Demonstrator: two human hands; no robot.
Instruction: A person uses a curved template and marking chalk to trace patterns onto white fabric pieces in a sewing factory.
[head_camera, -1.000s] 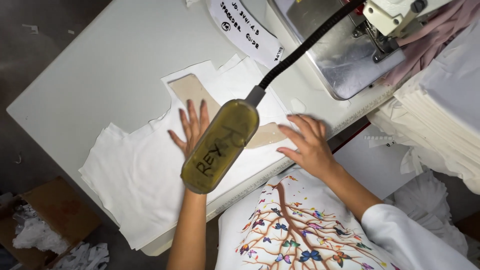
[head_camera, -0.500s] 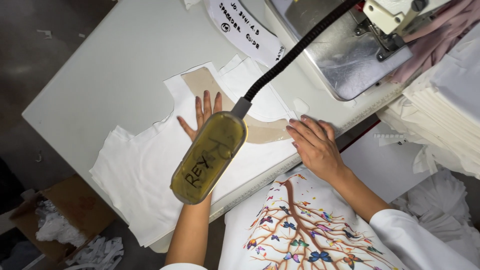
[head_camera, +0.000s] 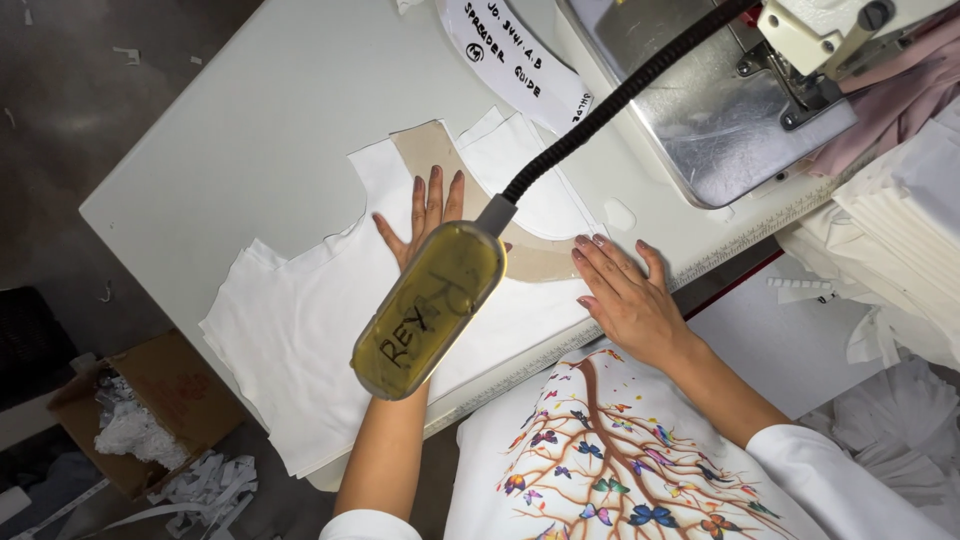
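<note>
**Curved template pinned between two flat hands**

The tan curved template (head_camera: 440, 165) lies on the stack of white cut fabric (head_camera: 300, 330) on the white table (head_camera: 230, 110). Its long axis arcs from about 11 o'clock down to 4 o'clock. The left hand (head_camera: 425, 215) presses flat, fingers spread and gripping nothing, fingertips on the arc's upper limb pointing to 12 o'clock. The right hand (head_camera: 625, 295) lies flat as well, fingers extended toward 10 o'clock, touching the arc's lower end. Both hands touch it; neither is nearer. A yellowed gooseneck lamp (head_camera: 430, 310) hides the left wrist. The sewing machine (head_camera: 720, 90) sits at 2 o'clock.
</note>
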